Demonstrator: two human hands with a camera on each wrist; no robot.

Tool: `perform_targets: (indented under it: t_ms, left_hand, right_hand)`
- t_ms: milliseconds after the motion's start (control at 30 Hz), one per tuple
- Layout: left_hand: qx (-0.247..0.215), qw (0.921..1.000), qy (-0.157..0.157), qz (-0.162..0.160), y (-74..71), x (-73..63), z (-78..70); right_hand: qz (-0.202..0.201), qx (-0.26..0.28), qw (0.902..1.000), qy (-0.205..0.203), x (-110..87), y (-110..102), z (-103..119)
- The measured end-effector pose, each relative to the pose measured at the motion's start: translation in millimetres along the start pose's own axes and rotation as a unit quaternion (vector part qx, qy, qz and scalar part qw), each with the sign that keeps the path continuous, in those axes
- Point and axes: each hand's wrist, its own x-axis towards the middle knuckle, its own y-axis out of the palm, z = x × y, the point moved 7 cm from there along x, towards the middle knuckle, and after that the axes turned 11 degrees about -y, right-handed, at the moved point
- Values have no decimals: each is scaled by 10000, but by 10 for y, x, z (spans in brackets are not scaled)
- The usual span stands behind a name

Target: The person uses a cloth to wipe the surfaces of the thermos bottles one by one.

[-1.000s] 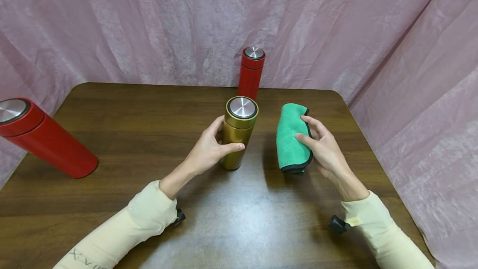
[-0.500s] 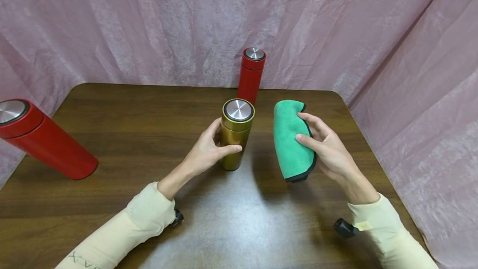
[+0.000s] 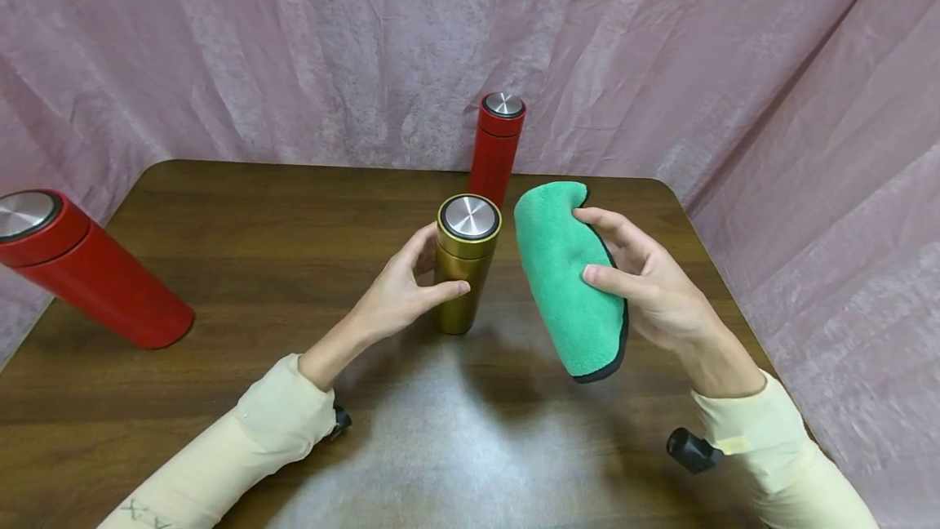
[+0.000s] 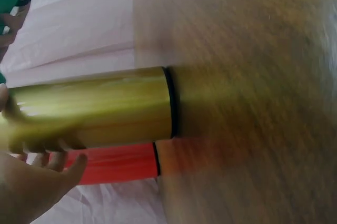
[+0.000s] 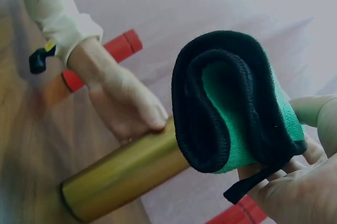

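Observation:
A gold thermos (image 3: pixel 464 268) with a brushed steel lid stands upright near the middle of the table. My left hand (image 3: pixel 400 284) holds its left side, thumb across the front and fingers behind; the left wrist view shows those fingers (image 4: pixel 76 169) below the gold wall. To the right, my right hand (image 3: pixel 654 284) grips a folded green towel (image 3: pixel 565 284) with black edging, raised above the table. Its thumb lies on the near face and its fingers go behind. From the right wrist view, the towel's rolled layers (image 5: pixel 216 103) show end-on, partly covering the thermos.
Behind the gold thermos stands a slim red thermos (image 3: pixel 498 149), its lower part hidden. A larger red thermos (image 3: pixel 95 272) is at the left edge of the head view. Pink curtains (image 3: pixel 352 47) hang beyond the brown wooden table (image 3: pixel 294 211).
The right hand has lifted the towel nearer and leftward toward the gold thermos, and the towel has tilted. The gold thermos has shifted slightly left, and the left thumb has drawn back a little.

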Motion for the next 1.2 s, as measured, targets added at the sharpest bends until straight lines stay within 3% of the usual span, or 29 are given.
perform_targets:
  t_ms: [167,300,467,700,800,933,1200]
  left_hand:
    - [26,9999,79,72,-17,21,-34]
    - [26,9999,89,140,-8,32,-21]
    - [65,9997,92,201,13,37,-8]
    - [89,9998,55,182,10,32,-9]
    - [100,9998,50,191,9,28,-6]
    - [93,9997,74,218,12,21,-8]
    - [148,9998,72,145,-24,9,3]
  right_hand:
    - [152,-421,9990,-43,161,135,83]
    - [112,-1169,9930,103,318,196,75]
    - [-52,-2392,9703,357,446,187,85]
    - [241,-3668,9282,575,440,218,223]
    - [317,-3789,9221,718,415,230,269]
    - [447,-3747,9226,794,425,253,310]
    - [723,-3877,9143,921,650,328,359]
